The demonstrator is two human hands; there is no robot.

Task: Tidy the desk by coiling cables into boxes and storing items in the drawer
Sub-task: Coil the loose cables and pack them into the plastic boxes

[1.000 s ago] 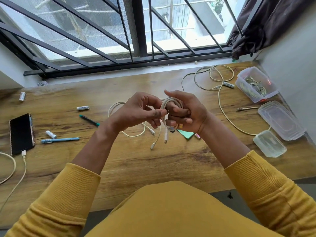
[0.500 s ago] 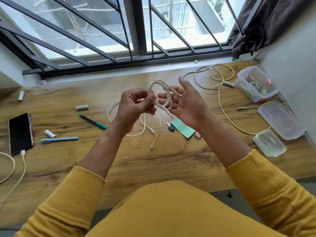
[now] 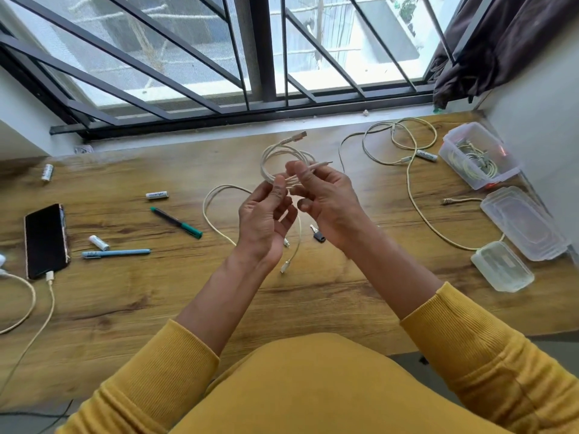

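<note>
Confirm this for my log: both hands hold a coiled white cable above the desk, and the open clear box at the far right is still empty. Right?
Not quite. The head view shows the open clear box at the far right already holds coiled cables, so it is not empty. The rest stands: the left hand and right hand hold the coiled white cable above the desk.

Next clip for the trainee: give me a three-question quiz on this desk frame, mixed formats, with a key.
1. True or false: the open plastic box already holds cables.
2. What is plugged into the phone? A) a cable B) nothing C) a pen
3. Fill in: the left hand and right hand hold a coiled ____ above the desk.

Key: 1 true; 2 A; 3 cable.
</note>
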